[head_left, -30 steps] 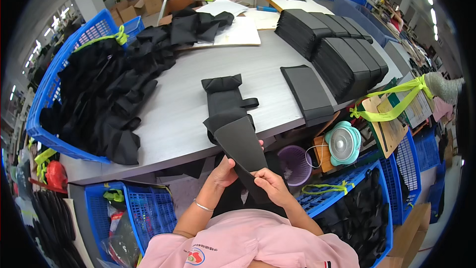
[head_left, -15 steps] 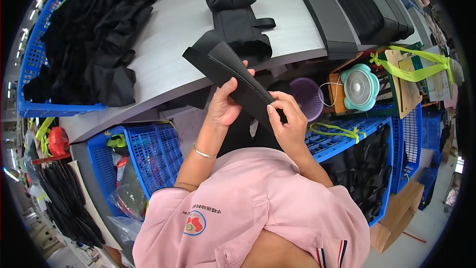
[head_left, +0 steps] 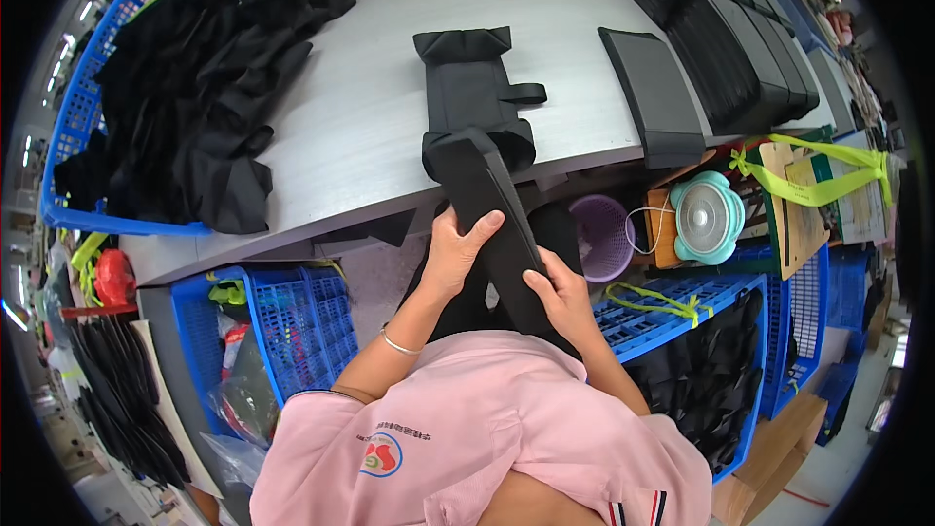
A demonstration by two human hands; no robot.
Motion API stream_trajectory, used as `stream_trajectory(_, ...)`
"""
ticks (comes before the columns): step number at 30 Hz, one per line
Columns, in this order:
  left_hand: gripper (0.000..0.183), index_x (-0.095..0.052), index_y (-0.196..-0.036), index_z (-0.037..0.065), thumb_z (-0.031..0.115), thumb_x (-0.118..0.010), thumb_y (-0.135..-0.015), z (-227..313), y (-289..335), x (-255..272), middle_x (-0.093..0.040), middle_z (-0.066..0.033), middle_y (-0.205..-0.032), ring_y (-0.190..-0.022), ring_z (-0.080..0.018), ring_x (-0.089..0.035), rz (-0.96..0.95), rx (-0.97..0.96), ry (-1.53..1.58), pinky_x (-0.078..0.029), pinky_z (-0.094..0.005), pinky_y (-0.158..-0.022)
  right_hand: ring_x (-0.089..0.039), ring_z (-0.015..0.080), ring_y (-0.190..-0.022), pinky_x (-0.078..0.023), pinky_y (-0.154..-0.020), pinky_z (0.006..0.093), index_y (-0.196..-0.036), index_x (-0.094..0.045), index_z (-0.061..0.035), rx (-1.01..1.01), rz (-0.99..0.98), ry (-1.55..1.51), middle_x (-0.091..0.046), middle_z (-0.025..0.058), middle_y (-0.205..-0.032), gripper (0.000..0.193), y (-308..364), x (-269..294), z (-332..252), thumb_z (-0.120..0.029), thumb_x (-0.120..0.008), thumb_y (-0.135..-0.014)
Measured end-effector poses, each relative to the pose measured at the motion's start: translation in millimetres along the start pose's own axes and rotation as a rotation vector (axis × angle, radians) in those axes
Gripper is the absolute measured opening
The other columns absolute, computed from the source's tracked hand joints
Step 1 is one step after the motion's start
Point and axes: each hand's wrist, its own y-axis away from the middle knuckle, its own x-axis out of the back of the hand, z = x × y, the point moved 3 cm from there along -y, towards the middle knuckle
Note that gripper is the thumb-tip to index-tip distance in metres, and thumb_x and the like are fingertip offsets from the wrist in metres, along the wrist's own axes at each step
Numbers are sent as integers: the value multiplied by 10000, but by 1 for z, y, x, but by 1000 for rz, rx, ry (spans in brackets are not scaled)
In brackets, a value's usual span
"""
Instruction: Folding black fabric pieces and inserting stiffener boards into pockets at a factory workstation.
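A long black folded panel (head_left: 487, 214) slants over my lap, its far end overlapping the near edge of a black fabric piece on the table. My left hand (head_left: 458, 251) grips its left side, thumb lying on top. On the opposite edge, lower down, my right hand (head_left: 563, 294) holds the panel between thumb and fingers. The black fabric piece (head_left: 466, 97) lies flat, with gathered ends and a small loop (head_left: 526, 93) sticking out to the right.
A blue crate (head_left: 73, 127) heaped with black fabric pieces (head_left: 195, 88) stands left on the grey table (head_left: 360, 78). Right are a single black panel (head_left: 651, 88) and stacked panels (head_left: 730, 58). Below the edge are a purple basket (head_left: 601, 234), a teal fan (head_left: 708, 217) and blue crates (head_left: 672, 304).
The panel has swung from leaning up-left to more upright and come closer to my body. Its spread layers now lie closer together. The view has shifted, so the table appears lower.
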Motion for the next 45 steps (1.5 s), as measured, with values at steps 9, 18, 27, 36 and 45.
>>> stream_trajectory(9,135,-740,-995,39,102,-655,-912,28,-32,37,-564,-154,-1329,-1174,-296,-550,545,-757,-1217,-500,-380,-875,-678,214,-1061,-497,-920,310,-1334,-565,6,-15,67,124,-699,177,-1169,406,4,25,21,-186,-602,-979)
stream_trajectory(18,179,-670,-980,-47,-65,-601,-816,44,-64,31,-643,-122,-1279,-918,-319,-661,442,-685,-1042,-530,-370,-785,-698,386,-792,-547,-671,407,-1301,-586,-21,156,252,422,-700,234,-923,372,-36,3,-1,-112,-604,-941)
stream_trajectory(27,125,-664,-805,-21,-65,-611,-701,57,-28,-50,-664,-81,-1300,-797,-266,-643,-260,-857,-1141,-531,-337,-702,-662,399,-677,-525,-582,485,-1212,-591,11,329,275,682,-647,190,-840,326,-87,-17,-2,-61,-602,-894)
stream_trajectory(36,74,-668,-761,-8,-37,-631,-703,62,-15,-37,-661,-98,-1303,-707,-246,-596,-287,-960,-1088,-508,-325,-630,-678,368,-668,-537,-572,461,-1042,-653,-9,320,177,826,-644,154,-809,204,-79,-27,-16,-88,-632,-855)
stream_trajectory(45,425,-724,-1134,50,-84,-629,-742,70,27,-35,-616,-148,-1325,-1021,-224,-617,-100,-852,-860,-518,-321,-865,-605,205,-1141,-523,-954,367,-1365,-525,-45,-61,211,-738,-613,85,-1264,449,-105,-1,16,-246,-621,-975)
